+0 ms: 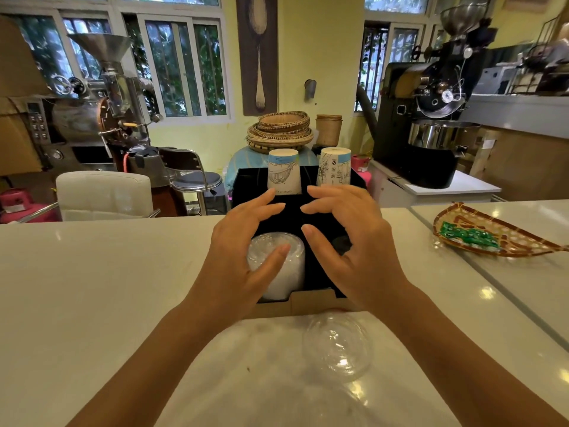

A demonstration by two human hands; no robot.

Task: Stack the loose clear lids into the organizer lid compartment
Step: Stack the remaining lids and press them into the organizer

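A black organizer [320,275] stands on the white counter in front of me. Its front left compartment holds a stack of clear lids [292,266]. My left hand [240,257] hovers over that stack with fingers spread, the thumb lying across the top lid. My right hand [354,241] hangs open over the front right compartment, holding nothing. A loose clear dome lid [338,346] lies on the counter just in front of the organizer, between my forearms. Two upside-down stacks of printed paper cups [283,172] [334,167] stand in the organizer's back compartments.
A woven tray [462,223] with a green packet [468,235] sits at the right on the counter [92,288]. A seam runs along the counter's right side. Beyond the counter are a white chair, a stool, stacked baskets and coffee roasters.
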